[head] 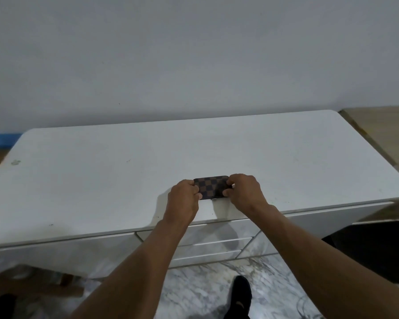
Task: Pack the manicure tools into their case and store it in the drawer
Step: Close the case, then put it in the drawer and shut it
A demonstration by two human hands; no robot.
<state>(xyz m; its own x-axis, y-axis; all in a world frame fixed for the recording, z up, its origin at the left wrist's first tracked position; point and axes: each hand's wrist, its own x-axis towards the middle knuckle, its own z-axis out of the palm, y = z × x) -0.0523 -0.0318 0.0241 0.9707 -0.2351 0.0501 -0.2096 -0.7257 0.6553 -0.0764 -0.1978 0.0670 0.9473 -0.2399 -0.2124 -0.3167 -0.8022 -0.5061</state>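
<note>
A small brown and black checkered manicure case [211, 187] lies closed on the white cabinet top [101, 180], near its front edge. My left hand [184, 199] grips the case's left end and my right hand [244, 192] grips its right end. No loose manicure tools are visible. Below the front edge, between my forearms, several white drawer fronts [212, 246] appear shut.
A pale wall rises behind the cabinet. A wooden surface [382, 130] adjoins at the right. Marbled floor [205, 291] lies below, with a dark-shod foot [241, 293], a wooden piece [32, 284] at lower left and a dark object [378, 249] at lower right.
</note>
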